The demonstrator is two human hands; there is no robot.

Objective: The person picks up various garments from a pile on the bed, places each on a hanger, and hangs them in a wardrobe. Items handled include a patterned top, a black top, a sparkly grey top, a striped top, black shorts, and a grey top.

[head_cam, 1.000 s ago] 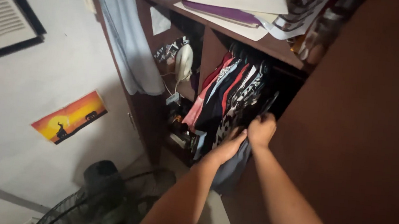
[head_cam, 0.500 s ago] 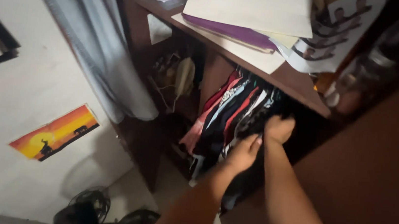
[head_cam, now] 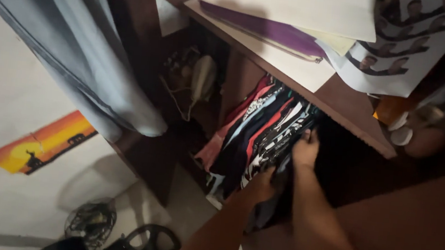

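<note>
Your right hand (head_cam: 306, 148) is pushed in among the hanging clothes (head_cam: 257, 131) inside the dark wooden wardrobe (head_cam: 356, 114), its fingers curled around a dark garment (head_cam: 276, 194) near the right end of the row. Your left hand (head_cam: 261, 183) sits just below and to the left, pressed against the same dark fabric; its fingers are buried in the cloth, so you cannot tell how far they close. The clothes hang packed together under the wardrobe's shelf, red, pink, black and patterned pieces side by side. On that shelf lie a purple folder (head_cam: 268, 28) under white paper sheets (head_cam: 290, 2). A grey curtain (head_cam: 70, 54) hangs at the wardrobe's left side, and an orange sunset picture (head_cam: 41, 142) is stuck to the white wall beyond it.
</note>
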